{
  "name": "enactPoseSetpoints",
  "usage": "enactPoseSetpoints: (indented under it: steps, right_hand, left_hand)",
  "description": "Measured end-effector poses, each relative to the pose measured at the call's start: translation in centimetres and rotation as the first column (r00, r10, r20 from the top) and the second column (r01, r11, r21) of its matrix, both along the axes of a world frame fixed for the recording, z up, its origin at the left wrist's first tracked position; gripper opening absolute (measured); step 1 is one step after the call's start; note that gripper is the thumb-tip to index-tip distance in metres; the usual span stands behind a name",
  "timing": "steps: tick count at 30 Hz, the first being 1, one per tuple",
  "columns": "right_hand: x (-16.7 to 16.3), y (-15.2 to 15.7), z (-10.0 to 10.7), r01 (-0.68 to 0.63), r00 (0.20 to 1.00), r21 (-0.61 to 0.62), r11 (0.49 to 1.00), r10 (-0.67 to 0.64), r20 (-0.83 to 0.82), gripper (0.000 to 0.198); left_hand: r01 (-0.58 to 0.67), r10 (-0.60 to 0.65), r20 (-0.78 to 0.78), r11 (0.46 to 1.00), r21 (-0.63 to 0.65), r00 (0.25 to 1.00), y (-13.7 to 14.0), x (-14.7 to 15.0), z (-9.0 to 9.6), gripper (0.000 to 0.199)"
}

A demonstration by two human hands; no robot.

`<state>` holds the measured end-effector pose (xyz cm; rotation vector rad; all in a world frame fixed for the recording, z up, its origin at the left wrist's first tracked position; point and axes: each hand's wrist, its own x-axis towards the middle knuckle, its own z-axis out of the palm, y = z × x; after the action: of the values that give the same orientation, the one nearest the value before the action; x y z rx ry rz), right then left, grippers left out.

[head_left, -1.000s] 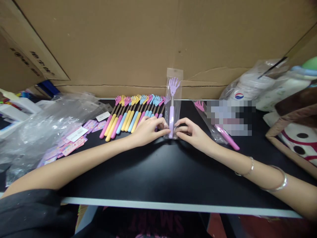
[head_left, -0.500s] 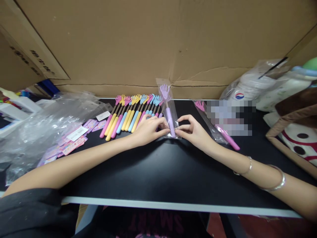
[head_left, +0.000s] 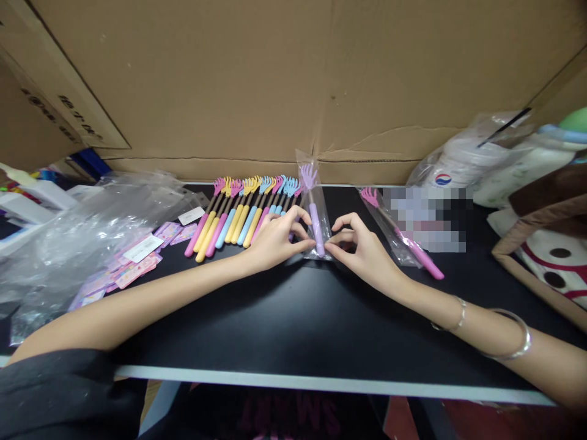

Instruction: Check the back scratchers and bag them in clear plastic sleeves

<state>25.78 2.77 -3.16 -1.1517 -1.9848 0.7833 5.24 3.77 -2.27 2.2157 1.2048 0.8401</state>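
Note:
A purple back scratcher (head_left: 316,229) with a hand-shaped head stands nearly upright in view inside a clear plastic bag (head_left: 323,211). My left hand (head_left: 285,238) pinches the bag's lower left edge between thumb and fingers. On the other side, my right hand (head_left: 356,243) pinches the lower right edge near the handle's end. Left of the bag lies a row of several back scratchers (head_left: 238,220) with pink, yellow and blue handles; my left hand covers part of them. Right of my right hand, a pink back scratcher (head_left: 419,255) lies slanted, partly in a clear bag.
Clear plastic bags (head_left: 92,226) and printed cards (head_left: 137,269) spread over the left of the black table (head_left: 316,330). At right stand a lidded cup (head_left: 452,165) in plastic, a bottle (head_left: 513,177) and a brown-handled bag (head_left: 550,263). Cardboard (head_left: 257,79) walls the back.
The bagged purple back scratcher has come slightly lower and to the right. My left fingers have arched up a little, while both hands stay at the bag's lower edge.

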Motion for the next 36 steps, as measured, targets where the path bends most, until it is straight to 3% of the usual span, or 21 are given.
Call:
enactPoseSetpoints:
  steps: [7,12,18,22,30,36]
  right_hand:
    - [0.4,-0.2,0.1,-0.055,0.951,0.260,0.964,-0.029,0.308,0.013]
    - [0.9,0.2,0.6,-0.113,0.863,0.386,0.915,-0.102,0.494,0.008]
    - [2.1,0.8,3.4,-0.183,0.708,0.361,0.914,-0.132,0.693,0.008]
    - [3.5,0.8,4.8,-0.204,0.692,0.317,0.926,-0.093,0.716,0.009]
    - [6.7,0.4,3.4,-0.152,0.727,0.191,0.970,-0.021,0.686,0.009]
    - [7.7,0.2,2.9,-0.171,0.700,0.339,0.925,-0.128,0.702,0.013]
  left_hand:
    - [0.078,-0.028,-0.216,0.971,0.226,0.976,-0.2,0.1,0.2,0.008]
    - [0.094,-0.017,-0.294,0.964,0.250,0.956,0.4,0.7,0.6,0.008]
    - [0.158,-0.093,-0.323,0.971,0.181,0.942,1.8,2.5,1.2,0.009]
    - [0.203,-0.163,-0.295,0.973,0.112,0.942,2.3,3.9,1.7,0.011]
    - [0.271,-0.243,-0.279,0.960,0.068,0.929,2.5,6.8,0.3,0.014]
    - [0.258,-0.242,-0.284,0.966,0.020,0.928,2.5,8.0,0.3,0.017]
